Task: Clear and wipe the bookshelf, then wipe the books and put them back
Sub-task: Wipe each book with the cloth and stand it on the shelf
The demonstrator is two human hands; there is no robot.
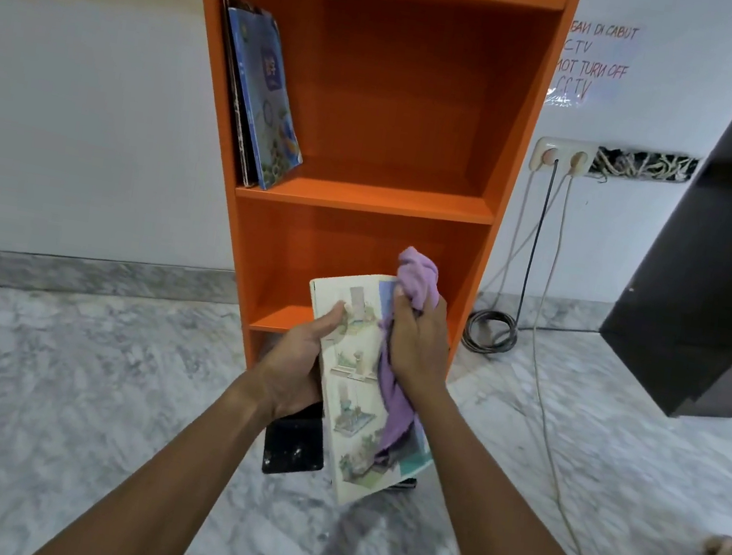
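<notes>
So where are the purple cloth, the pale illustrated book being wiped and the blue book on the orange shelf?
Purple cloth [417,276], head view, its bunched top.
Pale illustrated book [349,397], head view, middle of its cover.
Blue book [265,96], head view, its front cover.

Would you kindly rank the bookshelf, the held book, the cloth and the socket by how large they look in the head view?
1. The bookshelf, by far.
2. The held book.
3. The cloth, partly bunched.
4. The socket, though it is farther from the camera.
</notes>
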